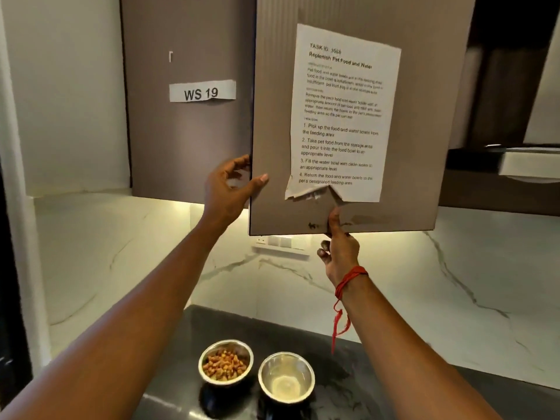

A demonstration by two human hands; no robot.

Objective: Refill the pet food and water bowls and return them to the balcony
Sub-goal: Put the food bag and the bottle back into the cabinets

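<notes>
Strip label (202, 91), on left cabinet door (188, 122) at 10 o'clock: "WS 19"
Task sheet (342, 113), on right cabinet door (424, 116) at 1 o'clock: "TASK ID", "Replenish Pet Food and Water", steps 1–4

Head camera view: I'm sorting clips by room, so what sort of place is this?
Most likely a home kitchen: wall cabinets, one cabinet door held by both hands, a marble-look backsplash with a socket strip, and a dark countertop carrying two steel bowls, one with kibble.
</notes>
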